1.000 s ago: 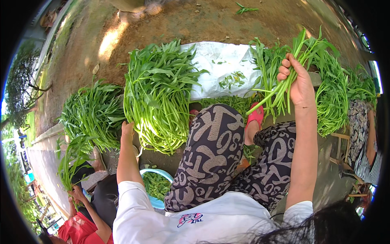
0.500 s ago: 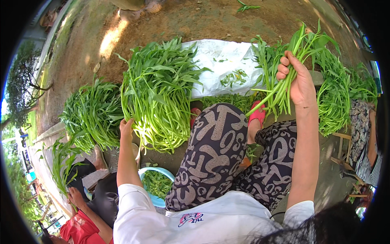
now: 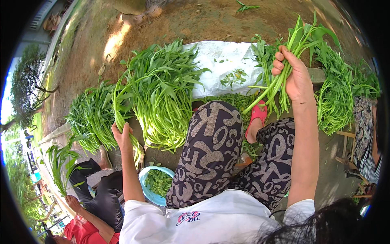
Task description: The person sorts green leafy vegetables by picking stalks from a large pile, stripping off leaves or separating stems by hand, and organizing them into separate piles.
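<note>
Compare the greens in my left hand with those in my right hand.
The left bunch sits lower in the picture; the right bunch sits higher. The left bunch's stem ends point toward the lower right, the right bunch's toward the lower left. Both are leafy, green and long-stemmed.

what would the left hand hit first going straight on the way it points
Beyond the greens it holds, the left hand would probably meet the leftmost leafy pile first, though depth is unclear and it might pass above.
</note>
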Motion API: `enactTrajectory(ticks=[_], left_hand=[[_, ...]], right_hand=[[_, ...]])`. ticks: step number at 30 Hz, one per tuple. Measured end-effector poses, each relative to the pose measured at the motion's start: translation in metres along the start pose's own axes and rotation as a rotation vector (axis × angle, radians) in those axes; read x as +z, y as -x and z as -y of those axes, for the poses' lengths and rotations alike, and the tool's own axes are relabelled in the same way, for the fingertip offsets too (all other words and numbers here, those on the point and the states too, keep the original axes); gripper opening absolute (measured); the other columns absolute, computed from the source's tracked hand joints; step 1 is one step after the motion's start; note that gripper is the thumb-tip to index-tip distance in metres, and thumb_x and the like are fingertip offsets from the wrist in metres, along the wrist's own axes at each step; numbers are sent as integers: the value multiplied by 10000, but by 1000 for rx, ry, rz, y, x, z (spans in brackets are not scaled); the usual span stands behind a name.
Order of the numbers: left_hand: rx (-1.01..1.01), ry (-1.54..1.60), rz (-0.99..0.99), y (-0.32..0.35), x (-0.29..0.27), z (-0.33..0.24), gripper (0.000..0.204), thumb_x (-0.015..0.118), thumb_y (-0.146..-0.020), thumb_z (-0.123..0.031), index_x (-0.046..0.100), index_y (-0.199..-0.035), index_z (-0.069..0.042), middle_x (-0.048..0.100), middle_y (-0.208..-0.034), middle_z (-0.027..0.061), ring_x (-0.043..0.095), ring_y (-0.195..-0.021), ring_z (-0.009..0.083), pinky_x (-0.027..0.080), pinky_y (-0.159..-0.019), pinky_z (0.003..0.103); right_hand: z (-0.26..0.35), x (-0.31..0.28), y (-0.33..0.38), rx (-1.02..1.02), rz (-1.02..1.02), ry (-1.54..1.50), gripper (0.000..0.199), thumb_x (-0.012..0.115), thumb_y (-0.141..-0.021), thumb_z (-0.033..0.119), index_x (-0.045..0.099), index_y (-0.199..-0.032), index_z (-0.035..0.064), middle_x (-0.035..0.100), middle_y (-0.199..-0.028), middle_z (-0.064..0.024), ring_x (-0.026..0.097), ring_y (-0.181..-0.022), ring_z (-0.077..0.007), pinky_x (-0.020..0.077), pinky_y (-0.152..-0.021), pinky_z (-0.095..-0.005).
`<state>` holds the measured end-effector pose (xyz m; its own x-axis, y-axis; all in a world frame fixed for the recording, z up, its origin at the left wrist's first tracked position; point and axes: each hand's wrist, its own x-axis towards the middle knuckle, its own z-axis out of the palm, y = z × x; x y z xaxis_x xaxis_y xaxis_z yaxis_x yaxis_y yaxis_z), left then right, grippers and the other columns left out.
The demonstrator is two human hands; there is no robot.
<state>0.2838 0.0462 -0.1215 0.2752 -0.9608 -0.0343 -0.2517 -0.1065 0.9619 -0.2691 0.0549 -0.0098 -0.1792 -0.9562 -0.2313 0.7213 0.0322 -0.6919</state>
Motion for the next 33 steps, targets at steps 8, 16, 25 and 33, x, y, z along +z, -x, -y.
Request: enactTrajectory(ticks=[8,16,25,33], left_hand=[[-234,311,66,13,13,-3,266,625,-847,-83,456,-1053,-82,579,-878,41,511,-588,86,431,-511,219],[50,-38,-25,25,20,-57,153,548,-936,-201,476,-980,-72,579,-775,30,428,-525,53,341,-467,183],[171,-230,46,20,39,-150,317,535,-932,-166,503,-1201,0,578,-756,33,418,-533,45,330,-477,189],[238,-192,138,-16,81,-137,213,555,-911,-129,542,-1112,-60,604,-770,24,456,-545,38,373,-459,180]], right_hand=[[0,2,0,-4,10,-30,147,586,-903,143,557,-986,25,556,-788,-41,503,-644,-123,428,-554,-254],[2,1,1,-21,16,-39,149,589,-899,139,555,-986,23,554,-782,-40,503,-644,-123,425,-554,-253],[2,4,-2,-21,-4,-26,158,601,-891,145,557,-979,21,560,-776,-42,504,-635,-127,421,-549,-261],[7,4,-2,-45,-20,-54,145,619,-878,139,571,-945,20,566,-758,-45,515,-621,-131,432,-545,-270]])
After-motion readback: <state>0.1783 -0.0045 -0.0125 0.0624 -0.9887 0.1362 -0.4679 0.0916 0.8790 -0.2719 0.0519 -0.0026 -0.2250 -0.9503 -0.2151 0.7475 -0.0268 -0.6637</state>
